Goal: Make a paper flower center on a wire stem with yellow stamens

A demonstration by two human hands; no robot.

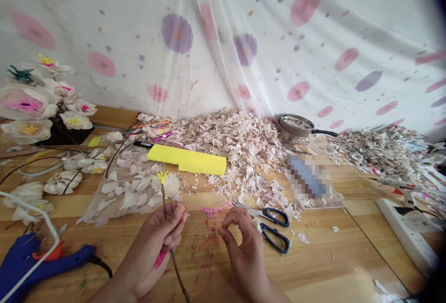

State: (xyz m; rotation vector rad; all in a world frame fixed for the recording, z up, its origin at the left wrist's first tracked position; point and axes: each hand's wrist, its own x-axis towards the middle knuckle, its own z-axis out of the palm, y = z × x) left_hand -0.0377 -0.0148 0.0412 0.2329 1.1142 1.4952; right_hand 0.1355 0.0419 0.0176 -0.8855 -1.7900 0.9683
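Wooden tabletop [313, 256] against a white curtain [244, 38] printed with pink and purple flowers; a heap of pale petal scraps [240, 145] runs along the curtain's foot. Stem [163, 198]: a thin brown stick, near upright and leaning slightly left, topped by a small yellow fringed tuft [162, 176]; its lower end passes behind the fingers and emerges below the palm, slanting toward the bottom edge. It stands above the near-centre of the table, in front of a sheet of loose white petals [128, 191]. Left hand [158, 242]: forearm entering from the lower left, fingers curled and closed around the stem at mid-length, thumb uppermost; a pink scrap [160, 257] shows under the palm. Right hand [244, 242]: back toward the camera, fingers bent, thumb and forefinger drawn together in a pinch; what lies between the tips cannot be made out. It is just right of the stem, apart from it. Pink fringe [212, 211] lies on the table just above the right hand. Blue-handled scissors [273, 228] lie to its right; a yellow sheet [186, 160] lies behind; a blue glue gun [38, 261] lies at lower left.
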